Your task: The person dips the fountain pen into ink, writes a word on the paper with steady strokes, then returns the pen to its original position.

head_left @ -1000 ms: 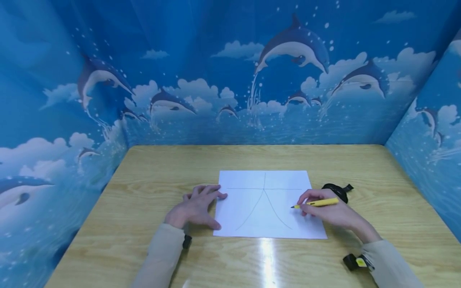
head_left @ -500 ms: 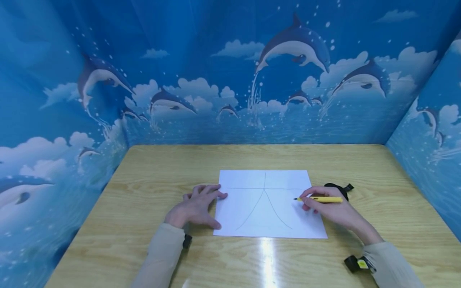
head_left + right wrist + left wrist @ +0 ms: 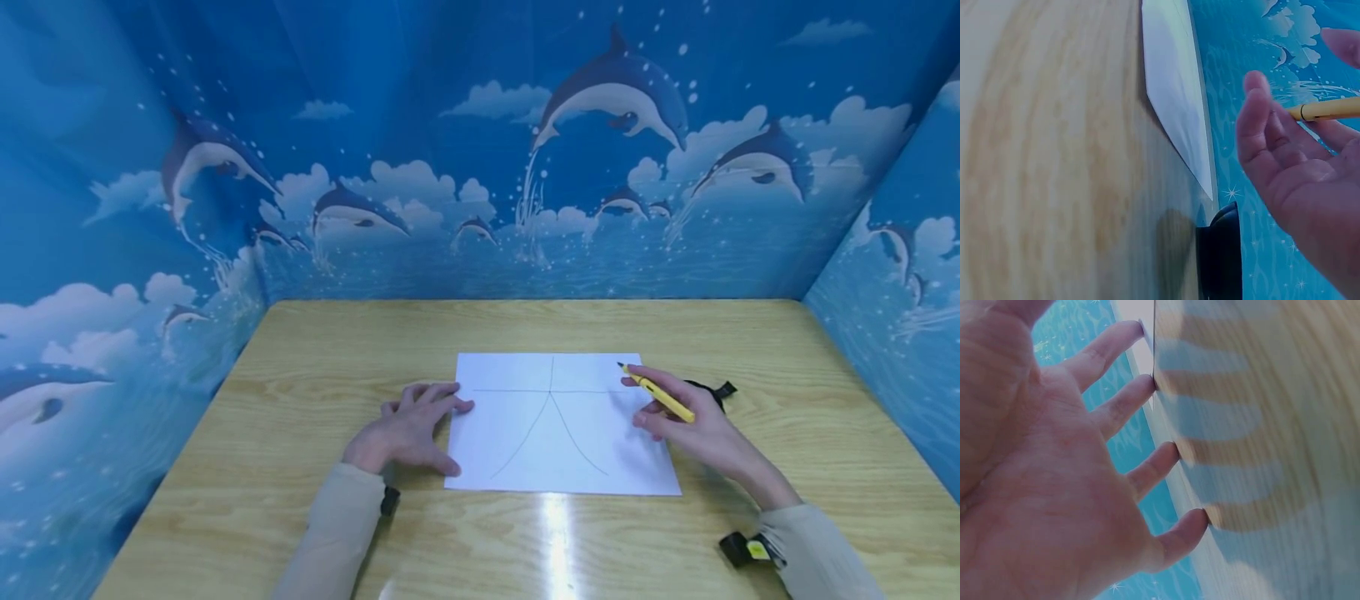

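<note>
A white sheet of paper lies on the table with thin dark lines drawn on it: a cross line, a short upright and two curves spreading downward. My left hand rests at its left edge, fingers spread and thumb on the lower left corner. In the left wrist view the fingertips touch the table and the paper's edge. My right hand holds a yellow pen over the paper's right side, its dark tip pointing up and left, raised off the sheet. The right wrist view shows the pen lying across the fingers.
Behind the right hand, a black rounded object with a strap sits on the wooden table, partly hidden. A blue dolphin-print curtain walls the table at the back and sides. Both wrists wear black camera mounts.
My right hand has shifted slightly up and right, and its fingers have loosened. The pen has swung from pointing left to pointing up and left. The left hand stays put.
</note>
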`<state>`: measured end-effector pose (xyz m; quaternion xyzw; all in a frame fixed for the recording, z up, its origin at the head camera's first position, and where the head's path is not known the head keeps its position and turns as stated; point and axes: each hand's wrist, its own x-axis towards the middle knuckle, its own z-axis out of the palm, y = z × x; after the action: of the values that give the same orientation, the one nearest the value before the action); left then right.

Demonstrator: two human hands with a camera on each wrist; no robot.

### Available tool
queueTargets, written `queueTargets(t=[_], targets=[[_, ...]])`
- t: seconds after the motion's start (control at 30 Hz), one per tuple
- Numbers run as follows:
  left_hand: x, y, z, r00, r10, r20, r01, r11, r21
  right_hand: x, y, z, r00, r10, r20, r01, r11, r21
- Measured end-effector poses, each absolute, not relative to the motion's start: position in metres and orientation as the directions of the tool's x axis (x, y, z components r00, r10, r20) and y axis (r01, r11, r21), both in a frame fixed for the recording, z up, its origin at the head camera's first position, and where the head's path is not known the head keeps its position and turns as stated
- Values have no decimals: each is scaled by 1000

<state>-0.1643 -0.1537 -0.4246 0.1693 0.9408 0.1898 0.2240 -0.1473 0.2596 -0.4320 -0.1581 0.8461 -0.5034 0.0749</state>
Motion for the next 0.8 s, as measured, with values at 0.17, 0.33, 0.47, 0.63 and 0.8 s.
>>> queueTargets(t=[0.17, 0.33, 0.47, 0.63, 0.8], targets=[[-165, -155, -425, -841, 405, -358, 235, 871, 431, -147, 258, -431, -942, -327, 71, -208, 405, -891], [-164, -155, -425, -840, 409, -356, 238, 868, 435, -148, 258, -434, -955, -275, 112, -222, 410, -885], [-165, -155, -426, -841, 409, -354, 239, 868, 435, -148, 260, -435, -963, -249, 106, -209, 438, -874], [-165, -155, -426, -842, 408, -352, 240, 868, 434, -149, 262, -437, -966, -238, 96, -198, 456, -868], [-165, -156, -426, -842, 407, -354, 235, 868, 438, -146, 262, -436, -971, -204, 121, -203, 449, -870]])
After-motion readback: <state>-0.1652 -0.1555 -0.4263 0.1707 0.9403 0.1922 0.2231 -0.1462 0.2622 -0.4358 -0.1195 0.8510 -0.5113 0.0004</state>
